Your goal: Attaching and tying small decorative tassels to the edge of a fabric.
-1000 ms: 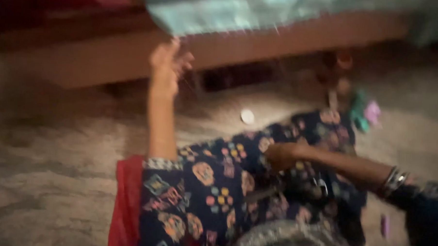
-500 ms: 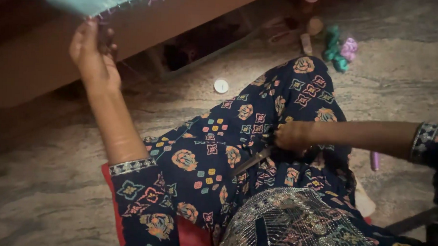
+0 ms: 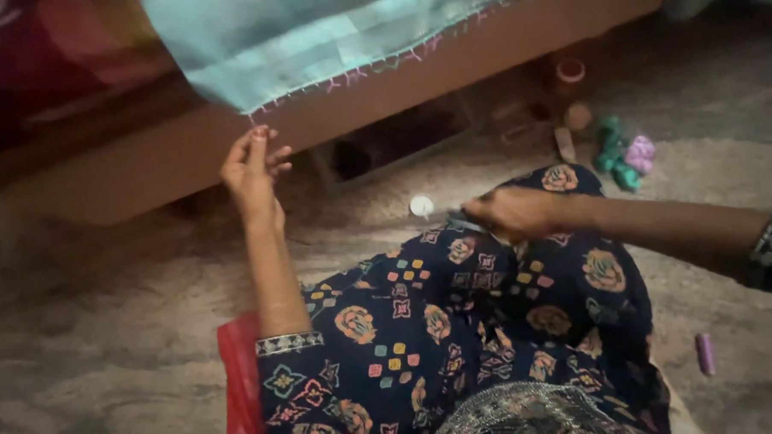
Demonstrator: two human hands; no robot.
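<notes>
A light teal cloth (image 3: 324,35) with a pink tasselled edge hangs over a wooden bed frame (image 3: 148,162). My left hand (image 3: 252,174) is raised to the cloth's lower corner, fingertips pinched together at the fringe. My right hand (image 3: 514,215) rests over my knee, closed on a thin metal tool (image 3: 454,216) whose tip points left at a small white round disc (image 3: 421,205) on the floor. What kind of tool it is stays unclear. My lap is covered by a dark blue flowered garment (image 3: 467,331).
Teal and purple thread spools (image 3: 621,153) lie on the carpet at the upper right, near a small red-rimmed pot (image 3: 571,71). A purple spool (image 3: 705,353) lies at the right. A red cloth (image 3: 237,379) sits under my left elbow.
My right hand has lifted from my lap and reached left toward the white disc. My left hand stays at the cloth's corner, fingers now pinched.
</notes>
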